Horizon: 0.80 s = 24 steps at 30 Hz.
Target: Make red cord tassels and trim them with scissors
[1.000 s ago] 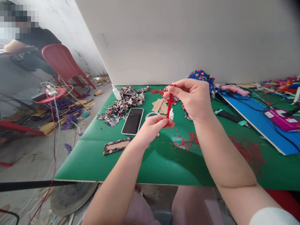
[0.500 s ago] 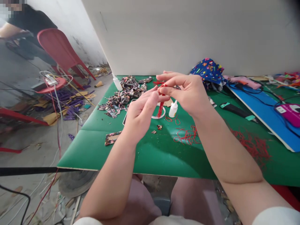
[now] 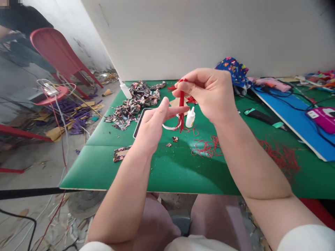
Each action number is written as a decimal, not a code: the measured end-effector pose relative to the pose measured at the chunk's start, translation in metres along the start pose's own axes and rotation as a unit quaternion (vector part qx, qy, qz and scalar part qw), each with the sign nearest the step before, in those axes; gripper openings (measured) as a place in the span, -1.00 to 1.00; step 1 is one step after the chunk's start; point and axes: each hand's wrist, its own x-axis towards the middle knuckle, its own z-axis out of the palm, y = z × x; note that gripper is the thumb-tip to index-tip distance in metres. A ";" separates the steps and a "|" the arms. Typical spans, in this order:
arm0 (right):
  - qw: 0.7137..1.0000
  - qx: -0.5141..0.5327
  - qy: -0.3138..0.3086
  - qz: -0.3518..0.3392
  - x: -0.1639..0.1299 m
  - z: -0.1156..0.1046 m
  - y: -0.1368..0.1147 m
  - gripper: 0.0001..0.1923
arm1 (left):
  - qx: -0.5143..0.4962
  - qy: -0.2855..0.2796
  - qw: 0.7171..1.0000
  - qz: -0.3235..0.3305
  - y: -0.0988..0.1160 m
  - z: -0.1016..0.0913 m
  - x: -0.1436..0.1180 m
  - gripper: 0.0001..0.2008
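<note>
My right hand pinches the top of a red thread tassel, which hangs straight down over the green table. My left hand is just left of it, fingers apart, one fingertip touching the tassel's strands. Behind the tassel stand a small white glue bottle and a white ring. A phone lies mostly hidden behind my left hand.
Loose red threads lie right of centre, more at the right. Patterned fabric scraps pile at the back left, blue fabric at the back. A blue board with cables, a pink box. A red chair stands on the littered floor.
My left hand let go of the tassel's lower end, rose and opened beside it. My right hand kept its pinch on the top and the tassel now hangs free.
</note>
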 end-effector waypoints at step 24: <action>0.992 0.066 0.098 0.037 0.011 -0.030 0.012 -0.89 | -0.094 -0.075 0.980 -0.160 -0.010 0.010 -0.003 -0.46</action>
